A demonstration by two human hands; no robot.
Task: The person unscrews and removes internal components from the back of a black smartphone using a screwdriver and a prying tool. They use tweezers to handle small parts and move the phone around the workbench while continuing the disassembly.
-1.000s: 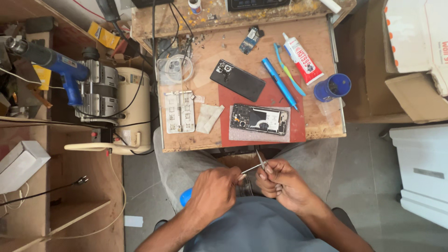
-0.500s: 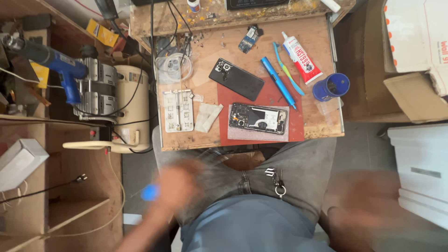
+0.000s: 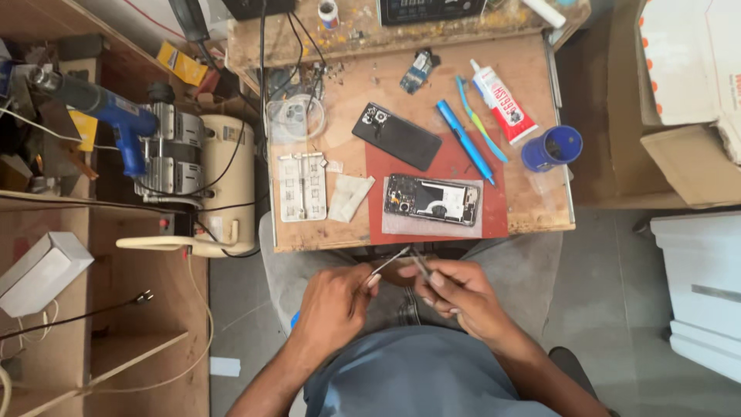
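1. Tweezers (image 3: 388, 262): a thin metal pair, pinched in your left hand (image 3: 333, 303). Their long axis runs diagonally, tips pointing up and to the right toward the table edge (image 3: 421, 244), with the rear end under your thumb and forefinger.
2. Your left hand's fingers are curled closed around the tweezers, held low over your lap, just below the table's near edge.
3. Your right hand (image 3: 455, 297) sits just beside the left, fingers bunched tight on a second slim metal tool (image 3: 421, 267). That tool slants up and to the left, so the two tips converge between your hands. What sits at the tips is too small to tell.
4. On the table above your hands lies an opened phone (image 3: 432, 200), insides up, on a red mat (image 3: 440, 166), long axis left to right.
5. A black phone back cover (image 3: 397, 136) lies tilted at the mat's upper left corner.
6. A blue pen-like tool (image 3: 465, 142) and a white glue tube (image 3: 503, 103) lie slanted to the right, near a blue cup (image 3: 551, 148).
7. A metal stencil plate (image 3: 301, 185) rests left of the mat.
8. Beside the table on your left stands a cream compressor (image 3: 208, 177), with a blue heat gun (image 3: 116, 116) nearby.
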